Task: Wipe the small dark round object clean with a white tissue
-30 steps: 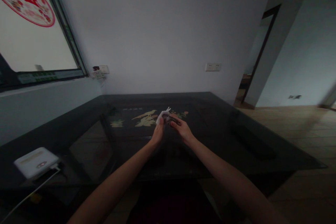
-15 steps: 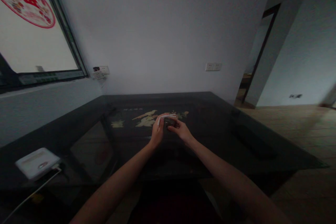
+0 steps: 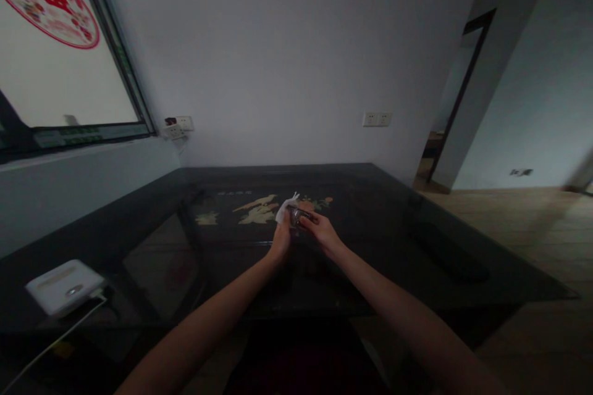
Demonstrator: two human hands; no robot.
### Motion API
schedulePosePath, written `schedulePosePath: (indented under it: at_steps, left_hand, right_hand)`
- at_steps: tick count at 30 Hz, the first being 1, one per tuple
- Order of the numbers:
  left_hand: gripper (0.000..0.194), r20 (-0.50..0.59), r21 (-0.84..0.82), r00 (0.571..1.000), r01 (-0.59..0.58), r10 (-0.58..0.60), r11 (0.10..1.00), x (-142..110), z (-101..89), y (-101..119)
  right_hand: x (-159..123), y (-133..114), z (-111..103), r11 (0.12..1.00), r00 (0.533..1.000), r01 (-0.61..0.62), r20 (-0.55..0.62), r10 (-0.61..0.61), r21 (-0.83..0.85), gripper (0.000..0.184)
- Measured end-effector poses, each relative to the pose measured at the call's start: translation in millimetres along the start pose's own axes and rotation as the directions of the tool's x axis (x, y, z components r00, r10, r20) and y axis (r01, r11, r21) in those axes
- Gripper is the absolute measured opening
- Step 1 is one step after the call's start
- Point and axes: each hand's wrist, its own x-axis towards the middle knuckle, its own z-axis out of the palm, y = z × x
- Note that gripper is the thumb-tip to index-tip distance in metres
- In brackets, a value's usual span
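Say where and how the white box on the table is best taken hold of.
I'd likely grip the white box by its left end, the left hand coming in from the left, thumb on top and fingers along the side. It looks low with a broad, flat top, and the white cable runs up to its right end, better left clear.

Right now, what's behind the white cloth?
Past the white cloth: dark tabletop, with a pale bird design left of the cloth, flower design right. What lies directly behind the cloth and left hand is covered.
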Motion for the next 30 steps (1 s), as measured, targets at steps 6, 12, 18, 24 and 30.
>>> schedulePosePath:
  at_steps: [6,12,18,24,30]
  left_hand:
    - [0.054,0.184,0.399,0.869,-0.494,0.46,0.773,-9,1.7,17]
    - [0.054,0.133,0.369,0.924,-0.382,0.358,0.847,-1,-4.8,22]
    - [0.043,-0.075,-0.114,0.979,0.181,-0.19,0.977,14,-10.7,12]
    - [0.029,-0.025,-0.436,0.942,0.29,-0.333,0.852,12,1.1,12]
    - [0.049,-0.013,0.016,0.998,0.067,-0.066,0.998,-5,4.3,6]
  right_hand:
    - [-3,-3,1,0.997,0.998,0.047,0.044,-0.044,-0.062,0.05]
    - [-4,-5,1,0.992,0.997,0.044,0.069,-0.036,-0.121,0.05]
    - [-6,-9,0,0.991,0.996,0.018,0.094,-0.006,-0.133,0.052]
    - [-2,-5,-2,0.998,0.999,0.016,0.051,-0.013,-0.055,0.051]
    - [3,0,-5,0.996,0.999,0.031,-0.008,-0.032,-0.078,0.051]
